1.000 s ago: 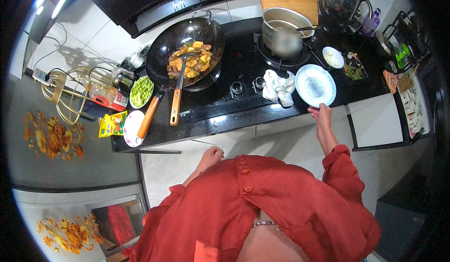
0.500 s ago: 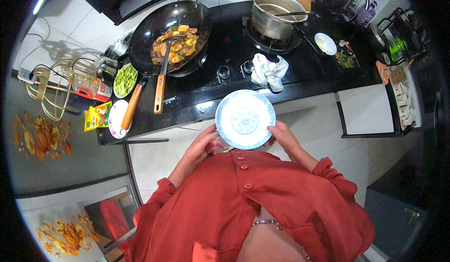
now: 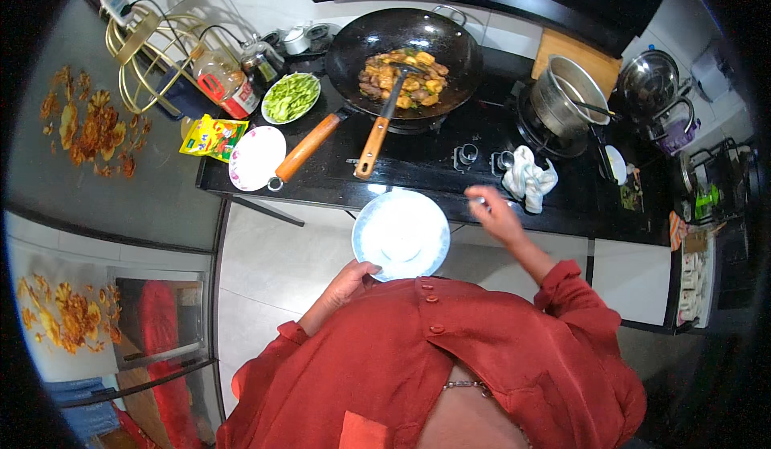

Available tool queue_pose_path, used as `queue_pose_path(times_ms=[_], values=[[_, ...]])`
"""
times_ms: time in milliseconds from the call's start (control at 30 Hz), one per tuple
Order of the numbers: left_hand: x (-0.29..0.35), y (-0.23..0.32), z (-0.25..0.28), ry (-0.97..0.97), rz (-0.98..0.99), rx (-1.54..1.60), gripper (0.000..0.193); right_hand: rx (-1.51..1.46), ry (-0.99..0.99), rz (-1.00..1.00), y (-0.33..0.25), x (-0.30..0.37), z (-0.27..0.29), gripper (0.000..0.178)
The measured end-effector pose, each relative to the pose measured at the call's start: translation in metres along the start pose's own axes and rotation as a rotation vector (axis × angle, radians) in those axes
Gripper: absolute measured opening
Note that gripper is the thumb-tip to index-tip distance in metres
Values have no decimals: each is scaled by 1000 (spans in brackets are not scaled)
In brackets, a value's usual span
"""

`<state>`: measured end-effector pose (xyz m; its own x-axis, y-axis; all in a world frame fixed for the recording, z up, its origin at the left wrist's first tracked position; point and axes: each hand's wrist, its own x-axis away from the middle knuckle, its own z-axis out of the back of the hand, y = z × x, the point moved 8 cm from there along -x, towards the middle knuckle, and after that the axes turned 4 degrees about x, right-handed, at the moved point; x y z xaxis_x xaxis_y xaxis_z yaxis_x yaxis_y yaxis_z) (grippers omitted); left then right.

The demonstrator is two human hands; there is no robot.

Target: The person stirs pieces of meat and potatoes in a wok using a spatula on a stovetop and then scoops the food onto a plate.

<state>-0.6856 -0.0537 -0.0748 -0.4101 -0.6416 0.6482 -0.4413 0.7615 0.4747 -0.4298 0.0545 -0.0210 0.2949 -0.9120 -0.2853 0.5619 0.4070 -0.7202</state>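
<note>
My left hand (image 3: 351, 283) grips the lower left rim of a pale blue-and-white plate (image 3: 401, 232), thumb over the edge. The plate is in front of the counter, close to my red shirt. Off the plate, my right hand (image 3: 495, 214) is raised at the counter's front edge, left of a crumpled white cloth (image 3: 530, 179). Its fingers are loosely bent and slightly blurred, with nothing visible in them. Beyond the plate, a black wok (image 3: 353, 51) holds browned food pieces (image 3: 430, 79). A spatula (image 3: 376, 140) with a wooden handle rests in it.
The wok's wooden handle (image 3: 312, 144) reaches over a floral plate (image 3: 257, 158). Chopped greens (image 3: 291, 98) lie in a dish beside a yellow packet (image 3: 215, 137) and a bottle (image 3: 227, 87). A metal pot (image 3: 562, 104) stands on the right burner, near stove knobs (image 3: 466, 156).
My right hand has let go of the plate and moved up and right toward the counter. The left hand now holds the plate alone. The view has turned, shifting the counter things rightward.
</note>
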Motion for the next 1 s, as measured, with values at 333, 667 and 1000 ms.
queue_pose_path(times_ms=[333, 667, 1000], values=[[32, 1, 125, 128, -287, 347, 43, 512, -54, 106, 22, -84, -4, 43], [89, 105, 138, 340, -849, 400, 43, 632, -172, 13, 32, -86, -10, 37], [131, 174, 105, 418, -1158, 429, 40, 657, -152, -72, 36, -87, -18, 37]])
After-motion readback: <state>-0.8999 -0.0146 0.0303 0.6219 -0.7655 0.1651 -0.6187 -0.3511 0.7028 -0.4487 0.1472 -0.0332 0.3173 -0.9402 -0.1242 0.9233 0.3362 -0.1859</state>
